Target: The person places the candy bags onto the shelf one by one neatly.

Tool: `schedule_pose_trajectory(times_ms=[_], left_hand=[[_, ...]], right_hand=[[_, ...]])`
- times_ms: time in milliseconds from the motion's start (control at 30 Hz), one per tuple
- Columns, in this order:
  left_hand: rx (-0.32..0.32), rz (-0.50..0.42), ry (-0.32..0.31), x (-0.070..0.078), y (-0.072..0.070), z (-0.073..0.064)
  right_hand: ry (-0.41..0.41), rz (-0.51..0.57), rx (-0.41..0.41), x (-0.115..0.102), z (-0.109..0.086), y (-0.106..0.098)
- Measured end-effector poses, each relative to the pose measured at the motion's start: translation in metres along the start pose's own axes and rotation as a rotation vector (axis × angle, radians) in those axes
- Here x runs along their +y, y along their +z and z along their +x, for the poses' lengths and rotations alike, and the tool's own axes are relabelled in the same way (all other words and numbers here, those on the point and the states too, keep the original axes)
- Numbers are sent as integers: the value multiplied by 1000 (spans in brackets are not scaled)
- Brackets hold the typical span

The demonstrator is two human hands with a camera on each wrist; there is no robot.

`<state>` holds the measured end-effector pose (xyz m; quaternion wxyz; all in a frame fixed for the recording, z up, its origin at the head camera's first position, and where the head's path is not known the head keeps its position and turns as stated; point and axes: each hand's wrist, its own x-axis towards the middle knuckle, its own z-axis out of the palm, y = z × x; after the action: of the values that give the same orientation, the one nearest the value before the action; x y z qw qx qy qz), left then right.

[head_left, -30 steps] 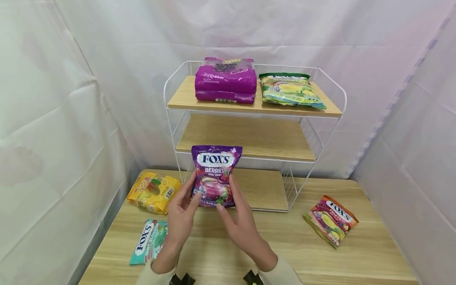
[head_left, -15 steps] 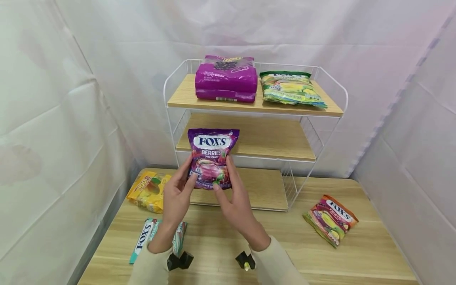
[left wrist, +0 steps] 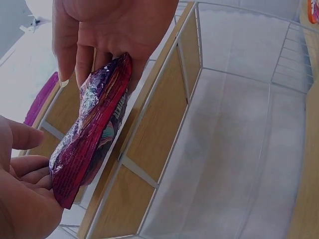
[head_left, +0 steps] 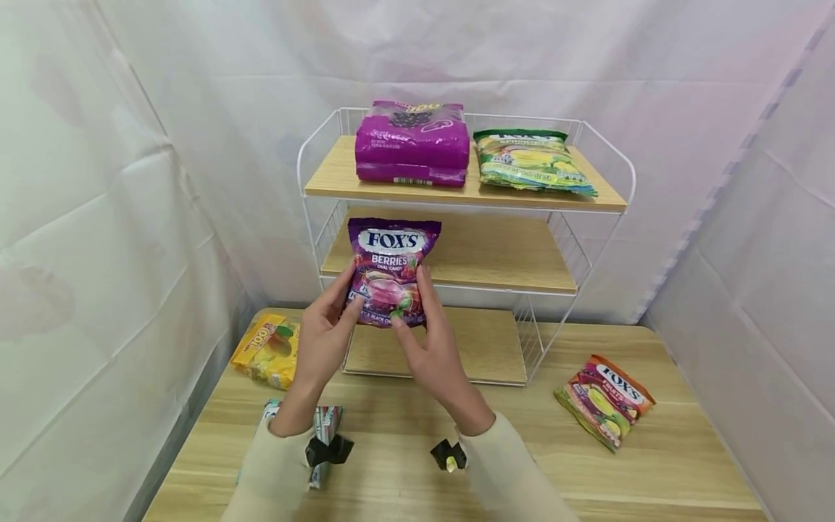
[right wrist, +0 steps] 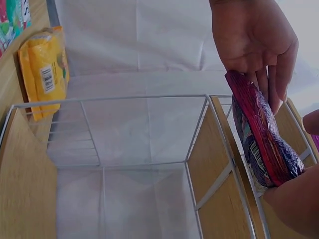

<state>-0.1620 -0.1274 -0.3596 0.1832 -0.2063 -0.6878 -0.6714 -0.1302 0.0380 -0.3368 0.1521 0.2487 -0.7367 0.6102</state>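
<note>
A purple Fox's Berries candy bag (head_left: pixel 389 270) is held upright between both hands, its printed front facing the head camera. My left hand (head_left: pixel 324 337) grips its left side, thumb on the front. At the right side and lower corner, my right hand (head_left: pixel 435 355) grips it, thumb also on the front. In the head view the bag overlaps the middle shelf board (head_left: pixel 496 250) of a white wire rack. Both wrist views show the bag (left wrist: pixel 89 132) edge-on between the hands, close to the rack's boards.
On the top board (head_left: pixel 326 177) sit a large magenta bag (head_left: pixel 412 145) and a green-yellow Fox's bag (head_left: pixel 531 163). A yellow bag (head_left: pixel 267 351) and a teal bag (head_left: pixel 326 424), partly behind the left arm, lie left on the table (head_left: pixel 404 449). An orange-purple Fox's Fruits bag (head_left: pixel 605 402) lies right.
Both hands have raised the Berries candy bag from in front of the lower shelf to the height of the middle one in the head view. The other bags have not moved.
</note>
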Motion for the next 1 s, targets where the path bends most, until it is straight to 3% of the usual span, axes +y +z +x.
schedule_pose_trajectory(times_ms=[133,233,400,467,733,867,1000], left_hand=[[-36,79,10,-5,-1,2],[-92,220,40,-5,-5,4],[-213,473,138,-5,-10,7],[-237,533,189,-7,-10,7],[-153,610,322,-14,-6,8],[-117,601,338,-16,-6,6],[-121,594,343,-17,-6,8]], right_hand=[[-33,11,20,19,3,3],[-55,-8,33,30,5,4],[-42,-35,58,32,9,4],[-53,-51,70,36,10,3],[-100,-137,59,34,14,1],[-165,-227,15,37,17,-2],[-248,-350,-28,40,21,-8]])
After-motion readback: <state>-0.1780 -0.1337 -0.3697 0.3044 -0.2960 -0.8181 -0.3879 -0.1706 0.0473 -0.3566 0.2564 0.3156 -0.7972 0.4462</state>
